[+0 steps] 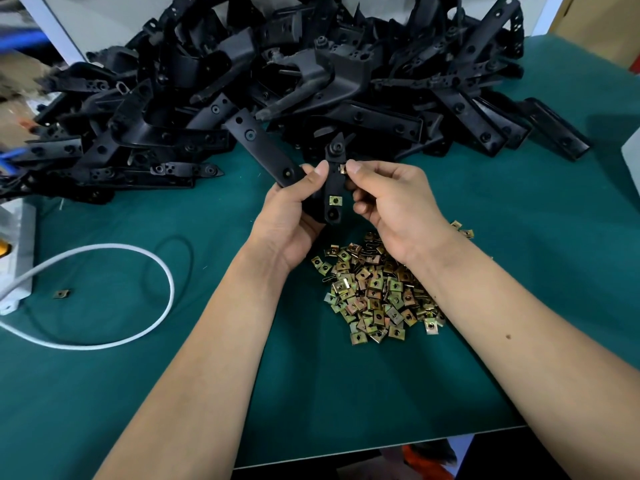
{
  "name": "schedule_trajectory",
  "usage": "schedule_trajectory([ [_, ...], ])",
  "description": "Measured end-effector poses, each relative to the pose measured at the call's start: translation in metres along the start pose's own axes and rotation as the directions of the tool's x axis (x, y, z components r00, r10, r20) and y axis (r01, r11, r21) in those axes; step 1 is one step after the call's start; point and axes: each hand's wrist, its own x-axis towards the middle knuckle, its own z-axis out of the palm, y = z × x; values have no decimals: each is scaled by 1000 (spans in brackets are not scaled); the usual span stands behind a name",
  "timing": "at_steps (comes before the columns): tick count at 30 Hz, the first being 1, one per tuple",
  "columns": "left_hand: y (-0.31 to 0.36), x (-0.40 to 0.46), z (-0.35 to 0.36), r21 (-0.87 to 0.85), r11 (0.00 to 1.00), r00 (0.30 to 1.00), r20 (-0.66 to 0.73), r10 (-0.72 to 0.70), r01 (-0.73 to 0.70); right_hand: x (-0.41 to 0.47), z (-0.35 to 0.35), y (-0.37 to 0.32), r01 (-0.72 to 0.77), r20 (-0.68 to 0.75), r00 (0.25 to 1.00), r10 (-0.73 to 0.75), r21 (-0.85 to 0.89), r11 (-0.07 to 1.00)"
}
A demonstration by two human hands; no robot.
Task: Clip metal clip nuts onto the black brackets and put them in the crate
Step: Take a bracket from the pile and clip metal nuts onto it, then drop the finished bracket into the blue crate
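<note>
My left hand [294, 209] grips a black bracket [332, 183] above the green mat, thumb up beside its stem. One brass clip nut [335, 200] sits clipped low on that bracket. My right hand [384, 199] pinches a second clip nut [343, 169] against the bracket's right edge, higher up. A loose pile of clip nuts [377, 292] lies on the mat under my wrists. A big heap of black brackets [277, 81] fills the far side of the table. No crate is in view.
A white cable [162, 271] loops across the green mat [519, 271] at the left, running to a white power strip [17, 258]. A single stray clip nut [61, 293] lies near it. The mat's front edge [381, 445] is close to me.
</note>
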Motion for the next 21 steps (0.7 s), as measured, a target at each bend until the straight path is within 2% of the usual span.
schedule_trajectory([
  [12,-14,1,12,-42,994,993,47,107,-105,-8,5,-3,9,23,1000,-12,122,993],
  [21,-21,-1,25,10,985,983,-64,175,-174,-17,12,-3,5,-13,1000,-3,209,978],
])
